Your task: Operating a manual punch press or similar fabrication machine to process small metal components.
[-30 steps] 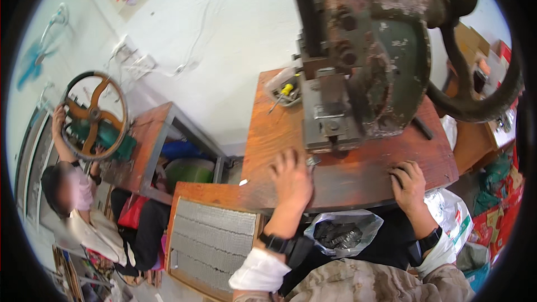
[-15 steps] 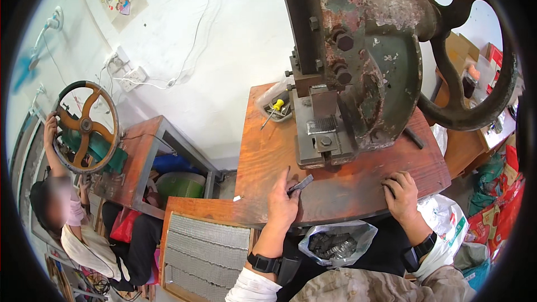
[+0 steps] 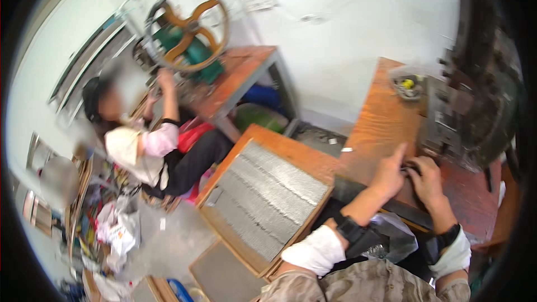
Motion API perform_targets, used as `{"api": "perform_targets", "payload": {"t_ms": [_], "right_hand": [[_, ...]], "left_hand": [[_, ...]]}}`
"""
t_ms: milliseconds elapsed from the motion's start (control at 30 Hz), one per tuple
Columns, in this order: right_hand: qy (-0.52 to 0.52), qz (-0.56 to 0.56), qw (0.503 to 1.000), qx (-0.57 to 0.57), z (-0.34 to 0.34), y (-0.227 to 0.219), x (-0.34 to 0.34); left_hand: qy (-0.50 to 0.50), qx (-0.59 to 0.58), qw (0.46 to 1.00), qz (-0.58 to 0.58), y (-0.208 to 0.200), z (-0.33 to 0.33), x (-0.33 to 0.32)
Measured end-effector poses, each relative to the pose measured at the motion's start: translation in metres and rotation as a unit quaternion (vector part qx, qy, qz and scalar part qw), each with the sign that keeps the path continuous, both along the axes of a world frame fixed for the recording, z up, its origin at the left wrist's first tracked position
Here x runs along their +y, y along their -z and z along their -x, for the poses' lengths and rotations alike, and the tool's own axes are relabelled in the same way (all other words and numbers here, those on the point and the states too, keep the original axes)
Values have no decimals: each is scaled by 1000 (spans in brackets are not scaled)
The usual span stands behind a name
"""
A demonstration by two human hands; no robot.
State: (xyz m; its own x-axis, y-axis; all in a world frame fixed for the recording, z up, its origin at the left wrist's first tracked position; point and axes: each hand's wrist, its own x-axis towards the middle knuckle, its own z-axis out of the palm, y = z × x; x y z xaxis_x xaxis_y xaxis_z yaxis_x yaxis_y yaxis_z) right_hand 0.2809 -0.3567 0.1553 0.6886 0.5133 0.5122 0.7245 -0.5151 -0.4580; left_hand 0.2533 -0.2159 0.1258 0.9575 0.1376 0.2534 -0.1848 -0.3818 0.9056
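My left hand (image 3: 387, 172) is at the front edge of the red-brown wooden bench (image 3: 366, 131), index finger stretched forward, thumb and other fingers closed. My right hand (image 3: 428, 180) meets it there with curled fingers. A small dark metal strip (image 3: 407, 169) sits between the fingertips of both hands; blur hides its exact shape. Just beyond stands the heavy dark press (image 3: 475, 106), partly lost at the right rim. Below my forearms, a clear plastic bag (image 3: 400, 235) with small metal pieces lies by my lap.
Left of me, a wooden tray (image 3: 251, 135) bears rows of small grey metal pieces. A tub with a yellow-handled tool (image 3: 408, 84) stands at the bench's back. Further left, another person (image 3: 148, 140) sits at a green press with a large handwheel (image 3: 193, 25). White bags (image 3: 120, 229) lie on the floor.
The view has swung left, so the press now sits at the right rim. My right hand has come off the bench to my left hand, where the metal strip is.
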Motion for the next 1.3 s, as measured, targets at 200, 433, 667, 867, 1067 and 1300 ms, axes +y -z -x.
{"api": "perform_targets", "payload": {"t_ms": [200, 433, 667, 867, 1067, 1300], "right_hand": [[41, -54, 993, 100, -1, 18, -5], [50, 20, 999, -6, -1, 19, -2], [60, 51, 997, -17, -2, 25, -3], [78, 60, 994, -36, 0, 26, -5], [79, 73, 994, -38, -1, 25, -5], [83, 72, 994, -25, 0, 22, -3]], "left_hand": [[-252, -256, 928, -100, 23, 53, 92], [-666, 181, 655, -309, 138, 272, 367], [-816, 141, 559, -37, 172, 321, 428], [-843, 181, 506, 18, 153, 300, 424], [-591, 287, 727, -199, 139, 318, 425], [-384, 354, 833, -182, 134, 339, 472]]}}
